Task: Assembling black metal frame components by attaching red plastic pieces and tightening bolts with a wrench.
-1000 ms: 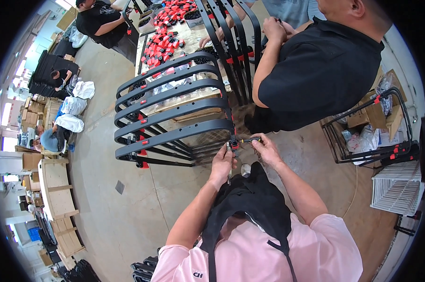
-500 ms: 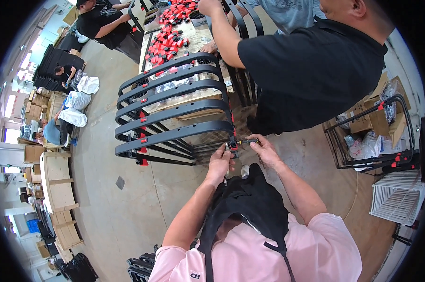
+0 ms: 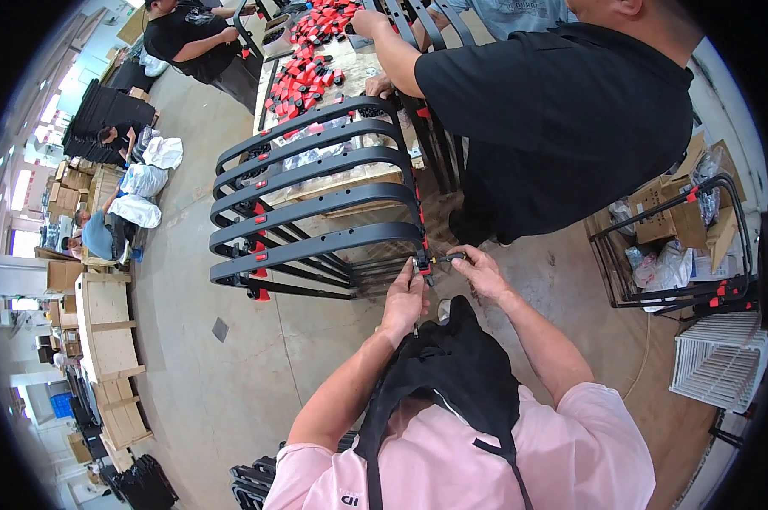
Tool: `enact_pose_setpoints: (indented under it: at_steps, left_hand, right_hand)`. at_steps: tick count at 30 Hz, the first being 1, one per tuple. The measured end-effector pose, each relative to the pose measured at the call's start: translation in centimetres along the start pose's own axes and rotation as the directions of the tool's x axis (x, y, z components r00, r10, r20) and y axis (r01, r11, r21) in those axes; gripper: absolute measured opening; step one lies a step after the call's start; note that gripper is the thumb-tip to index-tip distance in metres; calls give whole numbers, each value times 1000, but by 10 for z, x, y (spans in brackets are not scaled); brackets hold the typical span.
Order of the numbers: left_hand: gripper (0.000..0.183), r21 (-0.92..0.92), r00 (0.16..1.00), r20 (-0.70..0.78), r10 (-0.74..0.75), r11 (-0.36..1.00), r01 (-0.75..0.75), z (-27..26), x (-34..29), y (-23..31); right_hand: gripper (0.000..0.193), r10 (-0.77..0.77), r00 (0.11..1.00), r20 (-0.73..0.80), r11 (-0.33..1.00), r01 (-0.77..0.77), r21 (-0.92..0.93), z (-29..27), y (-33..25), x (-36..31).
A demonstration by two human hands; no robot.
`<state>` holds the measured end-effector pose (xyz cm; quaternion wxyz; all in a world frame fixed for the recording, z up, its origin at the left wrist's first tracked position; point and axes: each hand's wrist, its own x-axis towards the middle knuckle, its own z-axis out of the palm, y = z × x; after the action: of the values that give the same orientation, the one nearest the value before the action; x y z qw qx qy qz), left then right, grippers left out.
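Fingers (image 3: pixel 407 274) at frames (image 3: pixel 341 238), co-worker (image 3: pixel 562 119) nearby, table (image 3: pixel 360 65) beyond

A black apron (image 3: pixel 452 357) overlies a pink shirt (image 3: pixel 445 476) with 2 short sleeves (image 3: pixel 603 401).

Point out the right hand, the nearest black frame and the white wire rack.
Right hand (image 3: pixel 483 276): head view, back of the hand.
Black frame (image 3: pixel 316 243): head view, middle of its upper bar.
White wire rack (image 3: pixel 719 361): head view, middle of its wires.

A head-worn fisheye looks down and forward, close above a pink shirt (image 3: pixel 456 463).
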<state>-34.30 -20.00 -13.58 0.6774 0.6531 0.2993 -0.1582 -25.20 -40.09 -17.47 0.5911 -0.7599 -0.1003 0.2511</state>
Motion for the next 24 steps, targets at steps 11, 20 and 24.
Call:
enact_pose_setpoints:
  at_steps: [11, 20, 24]
  left_hand:
    - [57, -5, 983, -71, 170, 985, -171, 4, 26, -41]
    - [53, 466, 774, -240, 586, 769, -437, 20, 26, -50]
    - [53, 340, 861, -206, 465, 859, -382, 19, 24, -51]
  right_hand:
    - [29, 168, 969, 182, 985, -174, 15, -13, -14, 13]
    - [36, 508, 809, 297, 762, -582, 283, -6, -21, 29]
    - [32, 215, 964, 154, 975, -221, 22, -8, 5, 21]
